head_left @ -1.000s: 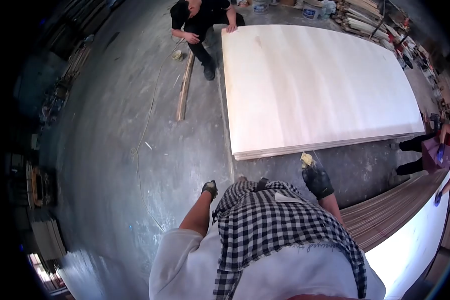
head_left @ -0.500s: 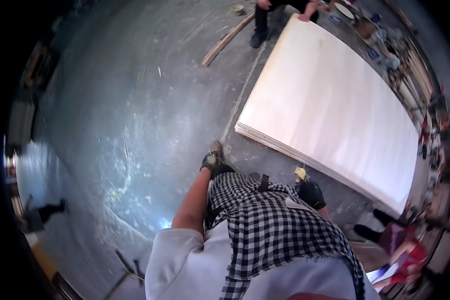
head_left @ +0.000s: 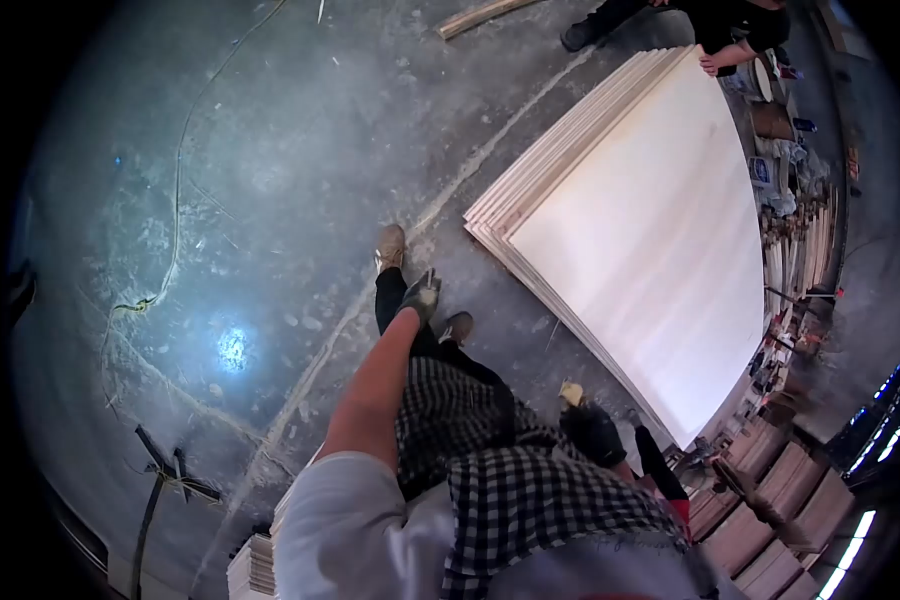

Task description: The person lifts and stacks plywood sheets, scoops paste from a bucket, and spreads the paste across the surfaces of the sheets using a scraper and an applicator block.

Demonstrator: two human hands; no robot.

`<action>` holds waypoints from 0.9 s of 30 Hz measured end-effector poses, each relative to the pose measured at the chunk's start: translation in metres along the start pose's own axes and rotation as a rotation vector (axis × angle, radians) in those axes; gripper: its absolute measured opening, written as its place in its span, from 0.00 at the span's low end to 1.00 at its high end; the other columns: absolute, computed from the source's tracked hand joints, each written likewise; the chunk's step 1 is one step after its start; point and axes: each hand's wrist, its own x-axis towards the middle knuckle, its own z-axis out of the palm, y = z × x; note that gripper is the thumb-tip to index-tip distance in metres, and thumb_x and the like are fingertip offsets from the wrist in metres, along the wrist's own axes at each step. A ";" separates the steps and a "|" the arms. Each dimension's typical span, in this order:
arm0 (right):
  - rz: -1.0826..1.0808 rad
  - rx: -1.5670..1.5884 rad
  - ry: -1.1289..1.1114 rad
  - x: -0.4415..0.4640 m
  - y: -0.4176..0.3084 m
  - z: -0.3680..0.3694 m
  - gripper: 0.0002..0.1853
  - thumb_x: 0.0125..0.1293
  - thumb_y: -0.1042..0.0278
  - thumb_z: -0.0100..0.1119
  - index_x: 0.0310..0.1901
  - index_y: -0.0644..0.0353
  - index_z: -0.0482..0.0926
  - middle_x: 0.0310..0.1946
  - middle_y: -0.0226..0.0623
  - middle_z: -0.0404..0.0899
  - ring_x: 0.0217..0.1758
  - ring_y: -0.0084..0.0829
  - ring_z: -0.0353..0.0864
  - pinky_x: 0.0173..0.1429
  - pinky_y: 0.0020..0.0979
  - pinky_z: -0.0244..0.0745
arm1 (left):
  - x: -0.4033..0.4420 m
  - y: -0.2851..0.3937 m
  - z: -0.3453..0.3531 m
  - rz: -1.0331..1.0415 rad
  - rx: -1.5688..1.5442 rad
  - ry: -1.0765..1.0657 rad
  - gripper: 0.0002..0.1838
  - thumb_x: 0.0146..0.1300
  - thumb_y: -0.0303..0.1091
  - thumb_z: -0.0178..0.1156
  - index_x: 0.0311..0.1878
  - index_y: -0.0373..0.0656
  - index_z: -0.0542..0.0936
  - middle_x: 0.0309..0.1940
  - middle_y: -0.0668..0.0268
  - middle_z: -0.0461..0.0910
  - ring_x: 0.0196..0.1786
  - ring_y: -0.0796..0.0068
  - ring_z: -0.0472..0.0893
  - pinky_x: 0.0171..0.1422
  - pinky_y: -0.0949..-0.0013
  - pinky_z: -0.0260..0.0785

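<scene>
Head view: the gloved right hand (head_left: 592,432) pinches a yellowish lump (head_left: 571,393) near the stacked sheets (head_left: 645,235); a loosened grip could drop it. Whether the left hand (head_left: 422,298) holds anything, I cannot tell.

Single head-worn camera, close above apron (head_left: 560,505), facing forward and down to floor (head_left: 270,210).

A harsh white glare spot (head_left: 232,348) sits on the dim, bluish floor (head_left: 300,190), while the pale board (head_left: 640,240) looks bright, nearly washed out. Bright strips (head_left: 848,553) glow at lower right. Wide-angle distortion bows the board's outer edge, clutter (head_left: 792,240) beyond looks soft, and the corners darken to black.
</scene>
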 end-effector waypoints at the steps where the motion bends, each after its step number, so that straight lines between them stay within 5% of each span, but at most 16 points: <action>1: 0.034 0.030 -0.002 0.011 -0.017 0.000 0.10 0.64 0.62 0.54 0.34 0.60 0.78 0.28 0.41 0.79 0.32 0.42 0.77 0.35 0.38 0.70 | 0.029 -0.033 0.028 0.319 0.323 -0.011 0.29 0.70 0.50 0.41 0.68 0.44 0.59 0.63 0.50 0.65 0.66 0.53 0.64 0.67 0.60 0.58; 3: 0.141 0.110 -0.048 0.021 -0.036 0.002 0.10 0.64 0.62 0.54 0.34 0.60 0.78 0.29 0.41 0.79 0.32 0.41 0.77 0.36 0.37 0.70 | 0.043 0.042 -0.038 -0.136 -0.274 -0.180 0.29 0.69 0.49 0.42 0.69 0.45 0.57 0.62 0.47 0.66 0.64 0.53 0.66 0.67 0.59 0.58; 6: 0.272 0.191 -0.088 0.025 -0.043 0.004 0.11 0.64 0.61 0.54 0.36 0.60 0.78 0.29 0.40 0.79 0.33 0.40 0.77 0.36 0.37 0.70 | 0.090 0.087 -0.080 -0.160 -0.092 -0.440 0.30 0.68 0.50 0.43 0.69 0.49 0.55 0.61 0.47 0.67 0.64 0.54 0.67 0.66 0.57 0.57; 10: 0.388 0.265 -0.112 0.026 -0.049 0.005 0.11 0.65 0.61 0.53 0.37 0.61 0.77 0.30 0.40 0.79 0.33 0.39 0.77 0.37 0.36 0.70 | 0.157 0.110 -0.067 -0.231 -0.137 -0.508 0.31 0.67 0.59 0.40 0.65 0.48 0.65 0.61 0.50 0.68 0.66 0.53 0.65 0.66 0.57 0.55; 13: 0.453 0.316 -0.117 0.026 -0.051 0.004 0.11 0.65 0.61 0.53 0.39 0.61 0.76 0.31 0.39 0.78 0.34 0.38 0.76 0.38 0.35 0.70 | 0.185 0.124 -0.061 -0.061 0.124 -0.428 0.29 0.65 0.45 0.44 0.70 0.65 0.55 0.62 0.55 0.68 0.63 0.56 0.69 0.65 0.58 0.62; 14: 0.469 0.334 -0.113 0.026 -0.050 0.005 0.12 0.65 0.61 0.53 0.39 0.61 0.76 0.31 0.39 0.78 0.34 0.38 0.76 0.38 0.35 0.70 | 0.192 0.128 -0.068 -0.191 0.005 -0.525 0.29 0.67 0.52 0.39 0.70 0.57 0.56 0.67 0.54 0.61 0.67 0.55 0.63 0.68 0.59 0.55; 15: 0.480 0.346 -0.110 0.025 -0.048 0.003 0.12 0.65 0.60 0.53 0.39 0.61 0.76 0.32 0.39 0.78 0.34 0.37 0.76 0.39 0.35 0.70 | 0.203 0.116 -0.046 -0.054 0.207 -0.437 0.31 0.67 0.49 0.39 0.72 0.62 0.48 0.68 0.56 0.58 0.67 0.56 0.64 0.69 0.60 0.56; 21: 0.538 0.462 -0.045 0.015 -0.047 0.002 0.13 0.66 0.60 0.52 0.42 0.61 0.75 0.33 0.38 0.78 0.35 0.36 0.76 0.40 0.33 0.70 | 0.226 0.126 -0.070 0.011 0.570 -0.344 0.29 0.68 0.45 0.36 0.72 0.69 0.47 0.68 0.60 0.61 0.67 0.61 0.66 0.65 0.57 0.60; 27: 0.512 0.576 0.022 0.009 -0.053 0.007 0.14 0.66 0.59 0.51 0.44 0.62 0.74 0.34 0.37 0.77 0.36 0.34 0.75 0.41 0.32 0.70 | 0.154 0.167 -0.145 0.033 0.635 -0.541 0.33 0.65 0.45 0.42 0.73 0.61 0.45 0.68 0.57 0.59 0.67 0.59 0.65 0.66 0.56 0.59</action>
